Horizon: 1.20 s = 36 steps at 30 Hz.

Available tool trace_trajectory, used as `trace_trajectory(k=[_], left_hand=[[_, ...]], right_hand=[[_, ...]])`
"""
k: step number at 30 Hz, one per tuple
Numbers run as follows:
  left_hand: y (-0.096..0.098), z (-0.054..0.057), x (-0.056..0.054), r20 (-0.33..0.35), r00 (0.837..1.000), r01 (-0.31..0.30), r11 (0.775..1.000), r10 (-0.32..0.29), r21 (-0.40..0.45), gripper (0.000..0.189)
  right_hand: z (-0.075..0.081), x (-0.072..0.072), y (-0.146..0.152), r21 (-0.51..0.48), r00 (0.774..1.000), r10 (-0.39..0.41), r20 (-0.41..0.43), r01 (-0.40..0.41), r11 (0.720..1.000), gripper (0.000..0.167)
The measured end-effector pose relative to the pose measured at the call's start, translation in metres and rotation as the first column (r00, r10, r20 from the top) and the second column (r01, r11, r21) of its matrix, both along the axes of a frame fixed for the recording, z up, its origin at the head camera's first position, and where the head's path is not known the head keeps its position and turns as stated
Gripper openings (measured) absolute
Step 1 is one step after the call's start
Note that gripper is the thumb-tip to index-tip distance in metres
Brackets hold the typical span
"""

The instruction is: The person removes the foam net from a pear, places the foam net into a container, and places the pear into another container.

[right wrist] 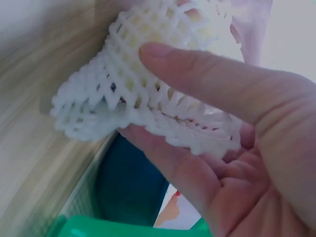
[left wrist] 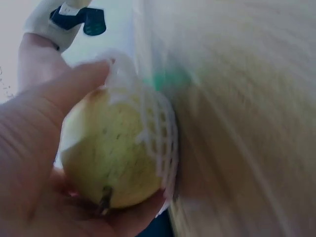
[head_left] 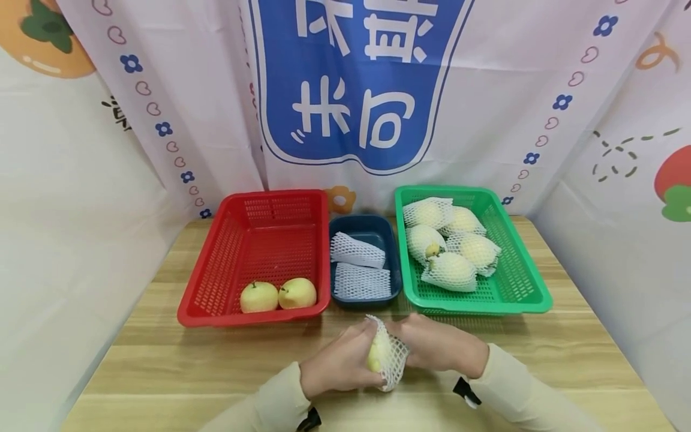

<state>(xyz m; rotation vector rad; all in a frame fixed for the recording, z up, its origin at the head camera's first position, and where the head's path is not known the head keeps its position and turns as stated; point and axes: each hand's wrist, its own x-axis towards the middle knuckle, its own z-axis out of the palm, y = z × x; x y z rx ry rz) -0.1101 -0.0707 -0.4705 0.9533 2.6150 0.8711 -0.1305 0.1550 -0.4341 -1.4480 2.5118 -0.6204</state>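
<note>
toward the back left corner of the table [head_left: 146, 366], a red basket [head_left: 281, 246] holds two bare pears [head_left: 260, 297]. the left hand [head_left: 342, 360] grips another pear [head_left: 378, 353] midway between the side edges, in front of a blue tray [head_left: 372, 226] with two flat nets [head_left: 362, 281]; the right hand [head_left: 439, 345] pinches the white net [head_left: 397, 360] partly round it. toward the back right corner, a green basket [head_left: 520, 264] holds five wrapped pears [head_left: 450, 272].

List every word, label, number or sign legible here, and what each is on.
"未来", sideways on the blue panel; second character partly cut off.
"可期", same panel, likewise cut off above.
Small black writing on the left cloth: too small to read.
Dark marks at the left wrist view's edge: too blurred.
</note>
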Motion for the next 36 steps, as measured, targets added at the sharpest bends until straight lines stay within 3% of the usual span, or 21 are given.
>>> trace_trajectory(k=[5, 10, 21, 26, 31, 36], left_hand=[[0.005, 0.000, 0.001, -0.017, 0.999, -0.038, 0.999, 0.038, 0.020, 0.068], [-0.003, 0.003, -0.002, -0.006, 0.999, -0.047, 0.999, 0.047, 0.015, 0.067], [-0.031, 0.005, -0.003, -0.020, 0.996, -0.082, 0.997, 0.082, 0.013, 0.076], [-0.035, 0.004, -0.005, -0.023, 0.998, -0.062, 0.998, 0.062, -0.002, 0.077], [-0.036, 0.004, -0.005, -0.042, 0.998, -0.047, 0.999, 0.047, 0.005, 0.072], [-0.036, 0.003, -0.005, -0.030, 0.999, -0.042, 0.999, 0.043, 0.013, 0.067]], right_hand=[[0.002, 0.002, 0.003, 0.024, 0.999, -0.032, -0.032, 0.033, 0.999, 0.030], [0.002, 0.001, 0.006, 0.038, 0.997, -0.054, -0.059, 0.056, 0.998, 0.025], [0.012, 0.002, 0.018, 0.041, 0.995, -0.101, -0.019, 0.102, 0.994, 0.047], [0.028, 0.004, 0.024, 0.057, 0.991, -0.135, -0.008, 0.136, 0.989, 0.053], [0.055, 0.000, 0.025, -0.004, 0.987, -0.160, -0.029, 0.160, 0.987, 0.040], [0.078, -0.010, 0.015, -0.055, 0.964, -0.259, -0.058, 0.256, 0.965, 0.036]])
